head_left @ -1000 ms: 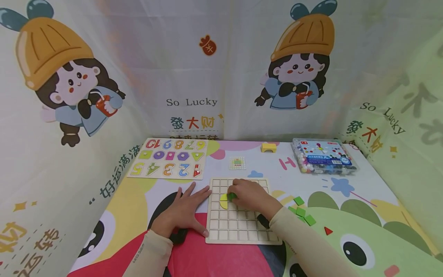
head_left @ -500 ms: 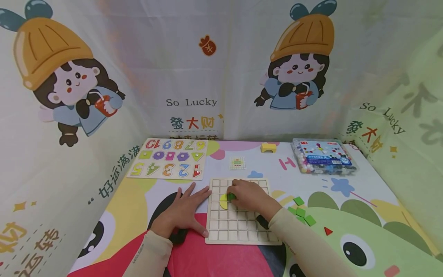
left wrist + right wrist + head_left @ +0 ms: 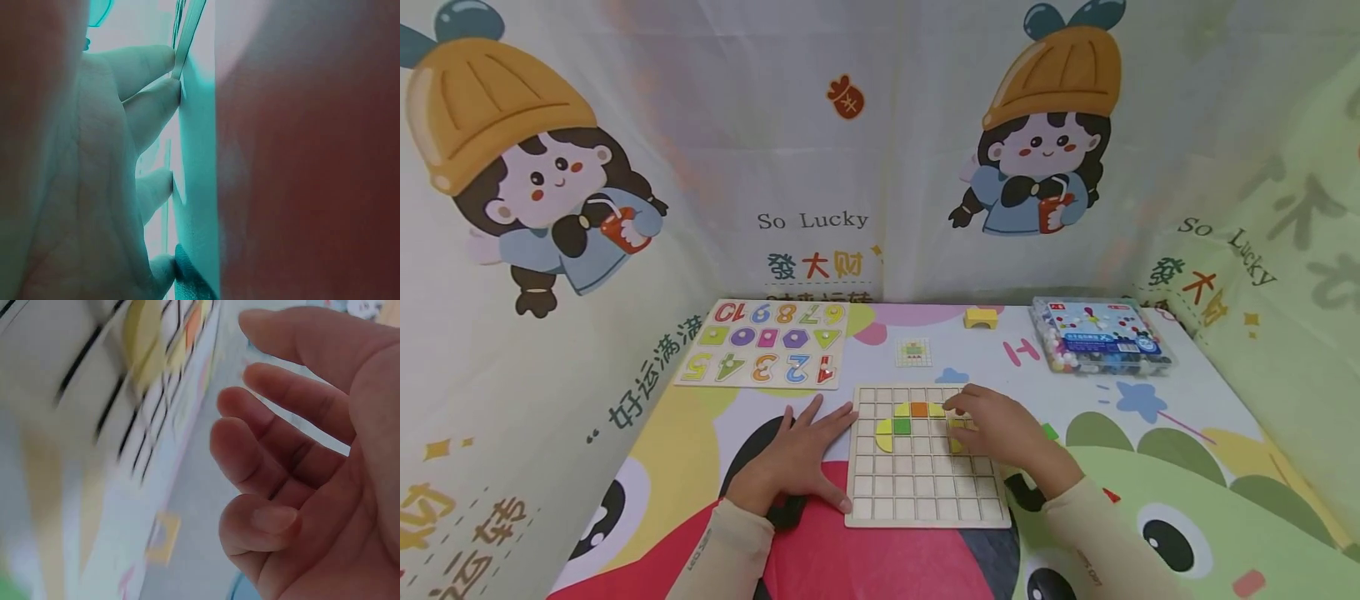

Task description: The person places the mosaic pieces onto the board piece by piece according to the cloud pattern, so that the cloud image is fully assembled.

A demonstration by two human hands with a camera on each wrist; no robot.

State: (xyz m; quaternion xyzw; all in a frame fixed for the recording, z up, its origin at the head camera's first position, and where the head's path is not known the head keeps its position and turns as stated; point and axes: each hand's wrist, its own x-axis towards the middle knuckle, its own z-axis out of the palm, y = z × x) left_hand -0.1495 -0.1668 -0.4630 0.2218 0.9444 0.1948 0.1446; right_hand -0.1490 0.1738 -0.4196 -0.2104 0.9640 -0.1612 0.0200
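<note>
A pale wooden grid board point(image 3: 917, 508) lies on the table in the middle of the head view. Yellow rounded tiles point(image 3: 886, 442), an orange square tile point(image 3: 919, 410) and a green square tile point(image 3: 902, 427) sit in its upper cells. My left hand point(image 3: 797, 458) is spread flat, its fingertips and thumb touching the board's left edge. Over the board's upper right hovers my right hand point(image 3: 1003, 429), partly covering more yellow tiles. In the right wrist view, that hand point(image 3: 306, 437) has loosely bent fingers with nothing between them, apart from the blurred yellow tile point(image 3: 144, 344).
A number puzzle board point(image 3: 760, 343) stands back left. Behind the grid lie a small pattern card point(image 3: 913, 352) and a yellow arch block point(image 3: 981, 318). A clear box of beads point(image 3: 1101, 337) is back right. A green tile point(image 3: 1050, 431) and red triangle point(image 3: 1111, 496) show beside my right forearm.
My right hand has let go of the green tile, which now sits in a cell beside the yellow ones. It has moved right across the board. My left hand has stayed put.
</note>
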